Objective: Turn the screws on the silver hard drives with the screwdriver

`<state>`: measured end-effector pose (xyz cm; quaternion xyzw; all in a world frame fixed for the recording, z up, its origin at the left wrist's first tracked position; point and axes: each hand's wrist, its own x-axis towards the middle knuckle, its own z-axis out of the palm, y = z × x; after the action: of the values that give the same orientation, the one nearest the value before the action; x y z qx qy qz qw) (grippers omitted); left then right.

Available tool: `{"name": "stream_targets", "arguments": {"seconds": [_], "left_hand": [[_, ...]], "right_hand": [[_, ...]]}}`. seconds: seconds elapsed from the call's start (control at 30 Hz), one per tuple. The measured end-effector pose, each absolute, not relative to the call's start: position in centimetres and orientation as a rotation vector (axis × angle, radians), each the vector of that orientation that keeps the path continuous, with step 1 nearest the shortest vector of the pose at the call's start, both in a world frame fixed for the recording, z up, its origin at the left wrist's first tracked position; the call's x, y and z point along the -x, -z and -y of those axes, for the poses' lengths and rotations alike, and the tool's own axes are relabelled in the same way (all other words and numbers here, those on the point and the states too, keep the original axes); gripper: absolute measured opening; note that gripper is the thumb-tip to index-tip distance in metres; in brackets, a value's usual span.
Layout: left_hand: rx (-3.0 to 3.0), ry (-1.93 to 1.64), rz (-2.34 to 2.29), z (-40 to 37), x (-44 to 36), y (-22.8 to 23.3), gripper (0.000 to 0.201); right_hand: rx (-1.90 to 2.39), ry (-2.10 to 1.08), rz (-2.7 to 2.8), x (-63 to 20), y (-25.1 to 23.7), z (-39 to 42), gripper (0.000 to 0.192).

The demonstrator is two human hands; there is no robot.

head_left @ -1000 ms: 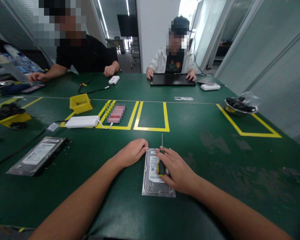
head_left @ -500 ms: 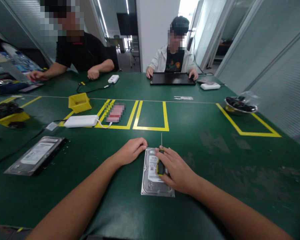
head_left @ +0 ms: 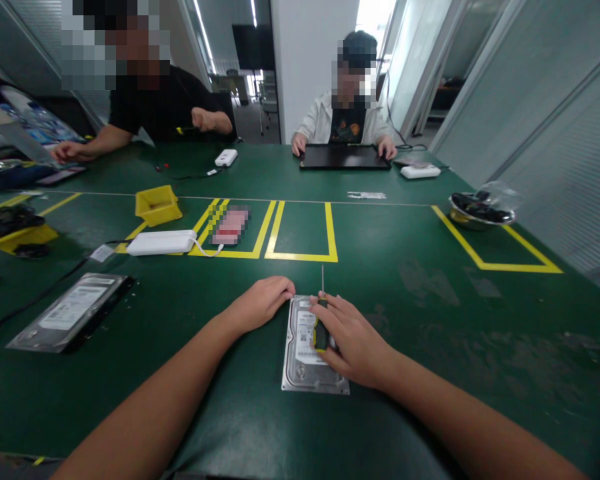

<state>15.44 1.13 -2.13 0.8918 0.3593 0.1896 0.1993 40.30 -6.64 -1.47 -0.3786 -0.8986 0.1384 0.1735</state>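
Right hand point(head_left: 353, 340) gripping screwdriver point(head_left: 321, 328) over hard drive point(head_left: 305, 363), left hand point(head_left: 263, 303) curled at its corner

An office-like workshop: a green work table point(head_left: 430, 220) with yellow taped zones point(head_left: 303, 233), glass partitions point(head_left: 530, 87).

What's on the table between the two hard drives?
In the head view, the left hand and forearm lie between the far-left hard drive and the near hard drive; otherwise bare green table.

green table point(head_left: 430, 320) (yellow-taped), glass partitions point(head_left: 545, 100)
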Motion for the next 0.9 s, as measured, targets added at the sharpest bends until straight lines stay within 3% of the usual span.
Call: {"name": "stream_targets", "arguments": {"seconds": [0.9], "left_hand": [[-2.465, -0.587, -0.974, -1.04, -15.49, 1.99, 0.017]], "right_hand": [[1.083, -0.389, 2.566, -40.38, 1.47, 6.63, 0.062]]}}
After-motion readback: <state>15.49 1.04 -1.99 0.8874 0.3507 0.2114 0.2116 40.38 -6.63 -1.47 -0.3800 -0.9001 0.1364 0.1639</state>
